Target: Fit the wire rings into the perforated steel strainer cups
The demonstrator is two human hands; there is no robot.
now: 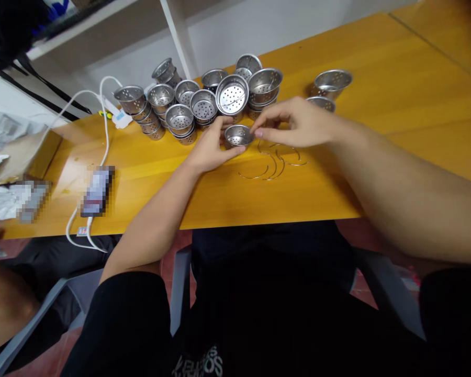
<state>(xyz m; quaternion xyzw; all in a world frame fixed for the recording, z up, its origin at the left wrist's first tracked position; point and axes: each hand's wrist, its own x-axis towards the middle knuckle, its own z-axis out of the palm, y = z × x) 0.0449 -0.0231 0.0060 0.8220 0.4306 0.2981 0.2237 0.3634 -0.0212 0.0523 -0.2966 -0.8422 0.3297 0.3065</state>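
Silver-coloured metal, perforated and flared at the rim, sits between the fingers: the left hand (213, 146) curls round a small perforated cup (238, 137), thumb against its near side and fingers about its far left side; the right hand (296, 123) has thumb and index finger drawn close together at the cup's right rim; whether they pinch anything cannot be told. The held cup is upright, mouth upward, over the yellow wooden tabletop (220, 201); whether its base touches the wood cannot be told.

Several thin curved wires (281, 168) lie loose on the wood, just beside the right hand on its near side; some overlap. Beyond the left hand stands a cluster of stacked perforated cups (179, 119), many nested in columns; to the right, well apart from it, stand a flared metal cup (332, 86) and a second cup (322, 103), the latter partly hidden by the right hand.

Further left lies a smartphone (98, 191), its screen blurred, with a white cable (107, 131) beside it; beyond it sits a cardboard box (49, 154); at the left edge, another person's arm (8, 309) is visible.
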